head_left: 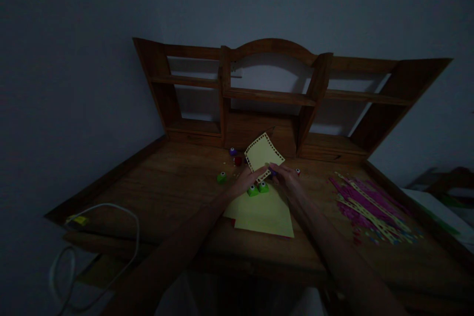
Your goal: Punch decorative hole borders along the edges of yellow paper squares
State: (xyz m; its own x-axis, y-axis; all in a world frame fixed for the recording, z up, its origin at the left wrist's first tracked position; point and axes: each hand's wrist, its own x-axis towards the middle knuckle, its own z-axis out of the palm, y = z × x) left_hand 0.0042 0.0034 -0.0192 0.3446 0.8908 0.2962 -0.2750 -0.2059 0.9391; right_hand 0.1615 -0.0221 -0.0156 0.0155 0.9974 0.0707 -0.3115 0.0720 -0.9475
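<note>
A pale yellow sheet of paper [261, 152], with small shapes punched along its edges, is raised above the desk. My left hand [249, 180] pinches its lower left part. At its lower right edge, my right hand [286, 175] is closed round a small purple paper punch [274, 172], mostly hidden by the fingers. Just below the sheet sit two green paper punches with eye-like tops, one on the left [253, 190] and one on the right [263, 187]. They rest by a stack of yellow paper [264, 212] in front of me.
Another green punch [221, 177], a purple one [232, 151] and red ones [238, 161] lie around the hands. Magenta and yellow punched strips [370, 207] are heaped at right. A wooden shelf unit [270, 94] backs the desk; a white cable [138, 229] hangs at left.
</note>
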